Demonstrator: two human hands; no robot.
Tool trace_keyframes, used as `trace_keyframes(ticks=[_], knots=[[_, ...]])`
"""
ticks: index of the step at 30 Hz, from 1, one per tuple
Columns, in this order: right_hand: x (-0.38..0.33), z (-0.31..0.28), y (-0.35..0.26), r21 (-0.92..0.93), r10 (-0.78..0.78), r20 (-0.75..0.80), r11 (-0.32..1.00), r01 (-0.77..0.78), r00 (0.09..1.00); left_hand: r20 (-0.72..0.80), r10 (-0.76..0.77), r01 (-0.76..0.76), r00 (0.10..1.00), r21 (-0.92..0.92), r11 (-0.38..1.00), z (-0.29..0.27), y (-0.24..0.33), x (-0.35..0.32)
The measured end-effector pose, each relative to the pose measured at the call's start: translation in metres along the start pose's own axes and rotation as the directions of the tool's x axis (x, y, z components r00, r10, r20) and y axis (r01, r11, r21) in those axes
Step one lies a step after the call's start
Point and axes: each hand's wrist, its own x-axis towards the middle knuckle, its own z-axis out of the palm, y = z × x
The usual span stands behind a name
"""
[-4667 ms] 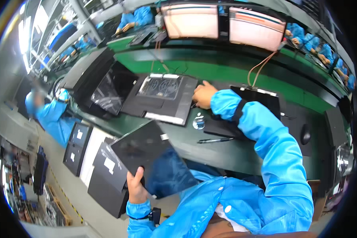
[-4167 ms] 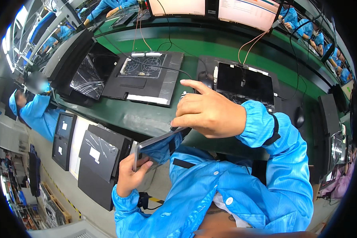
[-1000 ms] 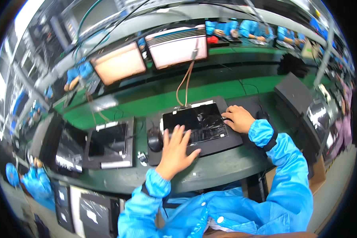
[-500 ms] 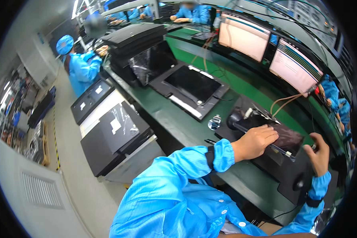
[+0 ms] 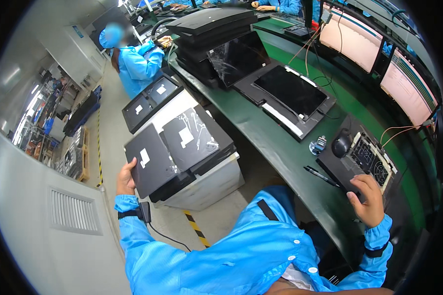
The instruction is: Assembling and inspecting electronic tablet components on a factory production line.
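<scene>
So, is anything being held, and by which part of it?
The left hand grips a flat black panel with a white label by its left edge; the right hand appears to hold nothing.

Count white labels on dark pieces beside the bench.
4 labels: one on the panel at the left hand, one on the next panel, two on the dark case behind. More may be hidden.
</scene>
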Motion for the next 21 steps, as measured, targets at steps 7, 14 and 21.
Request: trace_keyframes(ticks=[7, 14, 21], knots=[[-0.001, 0.003, -0.003, 0.033, 0.061, 0.043, 0.998, -0.062, 0.997, -0.186, -0.296, 0.297, 0.937, -0.019, 0.955, -0.057, -0.022, 0.033], [-0.026, 0.011, 0.004, 0.081, 0.221, 0.048, 0.971, -0.224, 0.974, -0.197, -0.288, 0.293, 0.937, -0.004, 0.956, 0.01, -0.033, 0.04], [-0.047, -0.001, 0.01, -0.013, 0.205, -0.028, 0.979, -0.205, 0.978, -0.28, -0.165, 0.186, 0.946, 0.05, 0.981, -0.014, -0.039, 0.024]])
